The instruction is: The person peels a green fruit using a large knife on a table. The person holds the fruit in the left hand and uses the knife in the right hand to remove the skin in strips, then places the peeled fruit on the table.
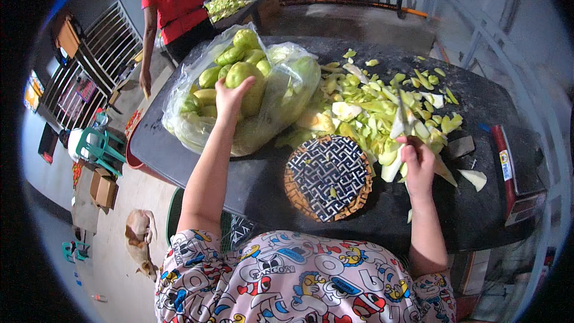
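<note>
My left hand (231, 97) reaches into a clear plastic bag (179, 121) of green fruits and grips a large, smooth green fruit (241, 73) near the bag's mouth. The fingers behind it are partly hidden. More green fruits (209, 78) lie around it in the bag. In my closed right hand (417, 160) is a knife (400, 107), its blade pointing away from me over a heap of pale green peelings and cut pieces (359, 98). Between my arms, near the table's front edge, lies a round pad (329, 173) with a black-and-white maze pattern and a brown border.
The dark table (263, 182) also holds a red-and-black box (508, 173) at the right. Beyond the left edge stand a person in a red shirt (179, 0) and a green chair (101, 146). A dog (140, 239) lies on the floor at left.
</note>
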Available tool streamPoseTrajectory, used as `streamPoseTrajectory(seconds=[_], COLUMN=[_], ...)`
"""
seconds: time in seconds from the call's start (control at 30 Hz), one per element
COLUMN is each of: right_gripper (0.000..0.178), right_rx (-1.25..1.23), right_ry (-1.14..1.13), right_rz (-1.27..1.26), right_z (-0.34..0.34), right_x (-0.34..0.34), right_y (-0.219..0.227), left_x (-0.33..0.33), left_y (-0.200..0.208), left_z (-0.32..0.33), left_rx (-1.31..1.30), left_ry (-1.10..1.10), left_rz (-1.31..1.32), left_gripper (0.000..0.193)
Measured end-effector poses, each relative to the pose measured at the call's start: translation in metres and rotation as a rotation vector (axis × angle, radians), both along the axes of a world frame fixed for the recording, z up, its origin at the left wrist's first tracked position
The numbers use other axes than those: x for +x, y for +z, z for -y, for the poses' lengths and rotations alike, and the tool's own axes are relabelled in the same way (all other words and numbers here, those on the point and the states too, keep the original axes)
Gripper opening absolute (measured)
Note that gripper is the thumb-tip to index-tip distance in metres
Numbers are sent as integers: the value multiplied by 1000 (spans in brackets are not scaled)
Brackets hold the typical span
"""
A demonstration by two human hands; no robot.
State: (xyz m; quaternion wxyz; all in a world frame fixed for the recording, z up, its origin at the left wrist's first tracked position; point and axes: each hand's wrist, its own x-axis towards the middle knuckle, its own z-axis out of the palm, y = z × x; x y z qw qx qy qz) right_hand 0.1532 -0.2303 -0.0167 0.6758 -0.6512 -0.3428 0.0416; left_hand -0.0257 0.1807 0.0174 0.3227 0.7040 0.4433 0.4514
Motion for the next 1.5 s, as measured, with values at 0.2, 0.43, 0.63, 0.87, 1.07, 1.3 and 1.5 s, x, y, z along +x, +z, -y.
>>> streamPoseTrajectory(seconds=[0.2,0.43,0.63,0.87,1.07,1.3,1.5], right_gripper=[42,33,57,61,57,59,59], right_rx=[1,69,-182,-247,-603,-311,-254], right_ry=[-46,3,147,81,-354,-288,133], right_rz=[240,241,670,853,199,452,743], right_z=[-12,-62,-68,-69,-54,-43,-59], right_x=[-4,-36,-59,-58,43,17,-59], right_y=[18,44,35,34,19,33,41], left_x=[-8,40,69,58,47,49,47], left_y=[37,22,-44,-33,-28,-27,-36], left_z=[65,166,183,186,187,196,189], left_rx=[-162,-1187,-1421,-1289,-1156,-1429,-1611], left_ry=[-373,-990,-1264,-1143,-998,-992,-1185], left_rz=[703,1017,856,798,795,1017,1018], left_gripper=[69,73,76,73,89,78,77])
